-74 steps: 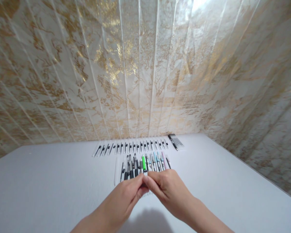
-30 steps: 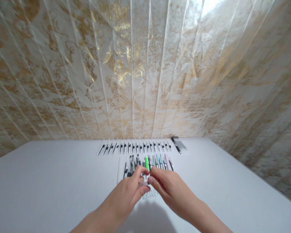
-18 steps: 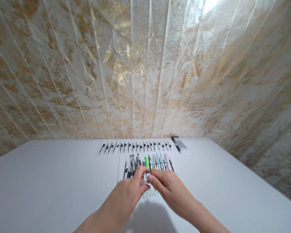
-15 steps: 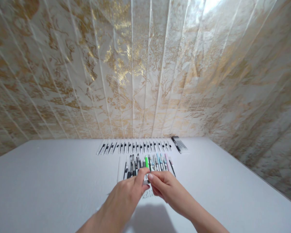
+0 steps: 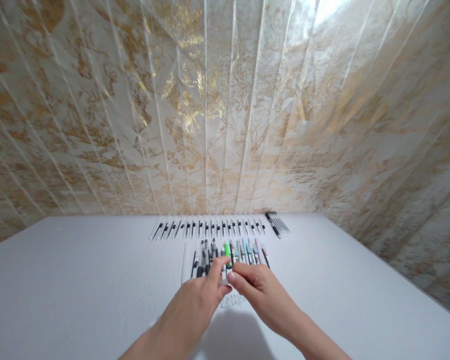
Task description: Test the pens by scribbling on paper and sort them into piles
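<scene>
Right by your chest, your left hand [image 5: 198,305] and right hand [image 5: 260,292] both pinch one small clear pen part [image 5: 224,283] just over the surface [image 5: 78,280]. Beyond, the mixed pens [image 5: 228,251] look undone. The far row of clear pens [image 5: 206,228] looks finished, with black refills [image 5: 277,223] beside it.

A white table [image 5: 78,280] carries two rows of pens [image 5: 206,228], plus a dark bundle [image 5: 276,223].

Left hand [image 5: 197,306] and right hand [image 5: 261,295] farther forward, at pen row [image 5: 243,250]
</scene>
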Demonstrator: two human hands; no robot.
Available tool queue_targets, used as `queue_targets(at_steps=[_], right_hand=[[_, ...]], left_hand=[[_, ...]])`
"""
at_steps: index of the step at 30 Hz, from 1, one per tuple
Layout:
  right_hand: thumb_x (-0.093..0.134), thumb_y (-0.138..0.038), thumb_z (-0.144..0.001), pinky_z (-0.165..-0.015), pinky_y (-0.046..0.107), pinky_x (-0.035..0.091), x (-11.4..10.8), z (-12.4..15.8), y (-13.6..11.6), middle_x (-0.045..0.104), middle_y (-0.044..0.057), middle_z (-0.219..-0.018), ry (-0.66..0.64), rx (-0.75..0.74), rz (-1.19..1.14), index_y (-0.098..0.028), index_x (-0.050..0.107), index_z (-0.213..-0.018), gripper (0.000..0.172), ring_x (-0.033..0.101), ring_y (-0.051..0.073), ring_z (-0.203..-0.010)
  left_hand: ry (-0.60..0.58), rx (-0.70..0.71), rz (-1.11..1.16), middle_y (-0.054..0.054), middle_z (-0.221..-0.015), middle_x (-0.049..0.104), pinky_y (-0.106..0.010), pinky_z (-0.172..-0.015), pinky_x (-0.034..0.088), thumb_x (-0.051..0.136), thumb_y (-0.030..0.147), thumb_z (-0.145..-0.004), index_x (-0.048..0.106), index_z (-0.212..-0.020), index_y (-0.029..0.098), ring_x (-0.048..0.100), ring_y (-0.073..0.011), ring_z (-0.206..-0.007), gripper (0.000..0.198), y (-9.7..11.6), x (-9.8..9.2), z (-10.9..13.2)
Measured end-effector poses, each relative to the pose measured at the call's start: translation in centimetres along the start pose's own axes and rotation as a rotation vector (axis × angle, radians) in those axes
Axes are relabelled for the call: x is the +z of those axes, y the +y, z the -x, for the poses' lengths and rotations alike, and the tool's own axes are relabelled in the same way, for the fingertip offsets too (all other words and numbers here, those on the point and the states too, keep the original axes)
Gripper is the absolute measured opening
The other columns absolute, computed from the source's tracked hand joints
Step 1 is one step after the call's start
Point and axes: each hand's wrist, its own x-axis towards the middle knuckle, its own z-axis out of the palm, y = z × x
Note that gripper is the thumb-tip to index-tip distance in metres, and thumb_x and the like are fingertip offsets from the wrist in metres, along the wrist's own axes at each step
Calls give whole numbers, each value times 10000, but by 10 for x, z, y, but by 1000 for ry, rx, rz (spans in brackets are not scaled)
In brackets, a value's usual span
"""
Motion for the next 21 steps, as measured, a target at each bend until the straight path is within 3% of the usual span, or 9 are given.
queue_targets(at_steps=[5, 9, 12, 15, 19, 21], right_hand=[[412, -476, -938, -526, 246, 241, -5, -3, 3, 326, -58, -580, 12, 57, -125, -205, 388, -606, 430, 309, 109, -554], [431, -497, -927, -515, 250, 238, -30, -5, 4, 324, -58, -557, 188, 66, -54, -209, 359, -578, 458, 313, 109, -540], [443, -543, -917, -476, 240, 241, -41, -5, 6, 318, -69, -535, 279, 76, -171, -218, 351, -578, 478, 296, 96, -490], [447, -596, -902, -440, 221, 258, -30, -7, 10, 352, -82, -517, 259, 54, -380, -219, 390, -639, 463, 303, 82, -446], [594, -575, -829, -381, 185, 218, 2, -11, 16, 376, -115, -459, 105, 97, -572, -209, 470, -768, 391, 280, 59, -380], [633, -532, -812, -374, 174, 211, 10, -13, 18, 385, -116, -436, 131, 135, -615, -201, 479, -742, 372, 291, 48, -361]], left_hand=[[-53, 13, -38, -76, -943, 735, -299, -667, 478, 447, 151, -931, 449, -1242, 244, 709, -269, -845, 325, 5, -4, -2], [-50, 65, 34, -11, -694, 651, -252, -569, 416, 352, 223, -960, 526, -1037, 208, 621, -186, -590, 191, -5, -9, -4], [-58, 101, 112, 6, -649, 613, -234, -566, 399, 309, 293, -981, 510, -901, 203, 584, -154, -561, 234, -12, -9, -7], [-81, 115, 174, 6, -656, 625, -232, -586, 410, 290, 311, -986, 488, -879, 203, 600, -151, -580, 250, -9, -8, -9], [-107, 152, 184, -5, -680, 657, -239, -632, 427, 299, 282, -983, 488, -847, 204, 628, -162, -639, 246, -3, -6, -8], [-94, 160, 194, -14, -734, 680, -246, -655, 444, 309, 261, -980, 510, -897, 201, 645, -169, -685, 226, -6, -4, -5]])
